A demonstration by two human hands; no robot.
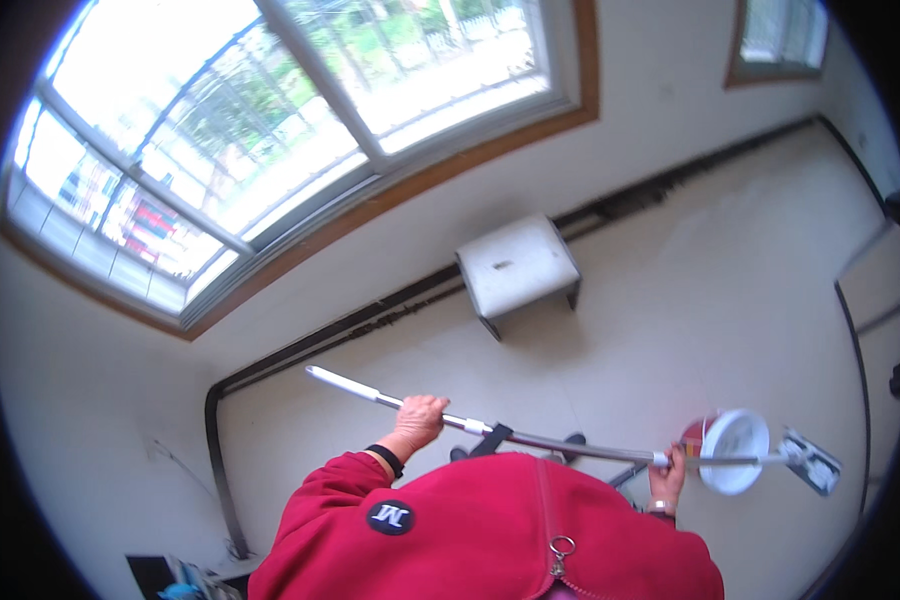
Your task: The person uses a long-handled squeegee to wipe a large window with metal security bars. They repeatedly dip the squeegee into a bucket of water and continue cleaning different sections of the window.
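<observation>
A flat mop's metal pole lies across the view in front of my red jacket, held by both hands. My left hand is closed around its upper part, just below the white grip. Farther down, near a white collar on the pole, my right hand grasps it. The flat mop head, dark with pale patches, is at the far right. Behind the lower pole stands a white bucket with a red patch on its side; its contents cannot be made out.
A white-topped stool with dark legs stands by the wall. Dark skirting runs along the pale floor under a wood-framed window. Dark-edged furniture or panels are at the right. Several items lie at lower left.
</observation>
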